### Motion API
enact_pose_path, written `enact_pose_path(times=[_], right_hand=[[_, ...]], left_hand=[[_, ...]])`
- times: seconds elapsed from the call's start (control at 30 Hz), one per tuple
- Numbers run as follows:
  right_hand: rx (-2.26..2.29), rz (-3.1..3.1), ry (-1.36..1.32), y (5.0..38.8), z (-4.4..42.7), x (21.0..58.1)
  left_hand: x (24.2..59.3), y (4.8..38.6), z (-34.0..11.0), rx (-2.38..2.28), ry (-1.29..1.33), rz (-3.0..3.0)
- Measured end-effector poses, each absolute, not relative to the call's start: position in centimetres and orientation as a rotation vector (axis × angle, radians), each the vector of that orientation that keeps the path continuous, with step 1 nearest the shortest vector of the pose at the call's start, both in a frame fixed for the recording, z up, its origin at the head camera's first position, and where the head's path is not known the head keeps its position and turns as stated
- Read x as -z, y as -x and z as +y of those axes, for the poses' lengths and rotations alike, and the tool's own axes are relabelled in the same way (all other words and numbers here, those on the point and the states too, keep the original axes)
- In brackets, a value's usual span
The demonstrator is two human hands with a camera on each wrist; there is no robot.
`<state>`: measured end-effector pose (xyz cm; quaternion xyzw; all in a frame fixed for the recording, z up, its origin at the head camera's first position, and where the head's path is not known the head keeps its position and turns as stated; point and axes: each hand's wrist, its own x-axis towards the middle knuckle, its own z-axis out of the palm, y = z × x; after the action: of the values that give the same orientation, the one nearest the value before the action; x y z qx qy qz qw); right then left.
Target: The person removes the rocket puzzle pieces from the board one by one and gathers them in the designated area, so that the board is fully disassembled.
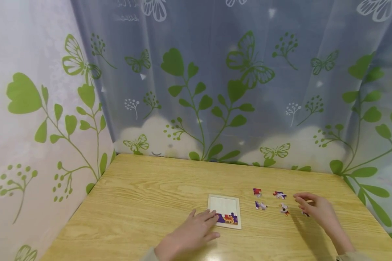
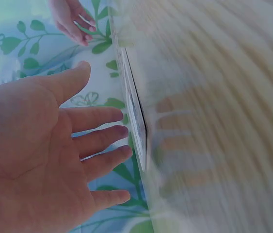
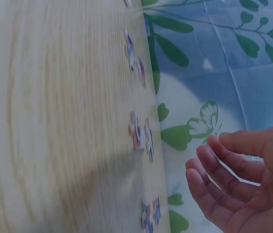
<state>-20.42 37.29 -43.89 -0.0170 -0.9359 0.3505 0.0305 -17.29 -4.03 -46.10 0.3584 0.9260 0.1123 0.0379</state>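
A small square puzzle tray (image 1: 223, 205) with a pale rim lies on the table, with joined purple and orange jigsaw pieces (image 1: 229, 219) along its near side. My left hand (image 1: 196, 229) reaches over the tray's left edge, fingers straight and spread; the left wrist view shows its bare palm (image 2: 34, 145) beside the tray's thin edge (image 2: 137, 114). My right hand (image 1: 321, 213) hovers above the loose jigsaw pieces at the right, fingers loosely bent. Nothing shows between its thumb and fingers (image 3: 218, 177). It partly hides one dark piece (image 1: 305, 214) in the head view.
Several loose jigsaw pieces lie apart right of the tray, among them a red one (image 1: 257, 192), a white and purple one (image 1: 261, 205) and one with a dark round spot (image 1: 284, 209). A leaf-patterned curtain (image 1: 196, 90) hangs behind the wooden table (image 1: 150, 188).
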Motion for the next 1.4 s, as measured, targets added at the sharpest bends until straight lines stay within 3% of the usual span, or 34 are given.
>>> enact_pose_path(times=[0.43,1.4], right_hand=[[-1.095,-2.868,-0.139,21.5,32.1,43.0],[-1.182,-2.906,-0.512,22.7,19.6,45.2]], left_hand=[[46.0,17.3,-6.5,-0.348,-1.057,2.811],[46.5,17.4,-6.2,-0.336,-1.053,2.799]])
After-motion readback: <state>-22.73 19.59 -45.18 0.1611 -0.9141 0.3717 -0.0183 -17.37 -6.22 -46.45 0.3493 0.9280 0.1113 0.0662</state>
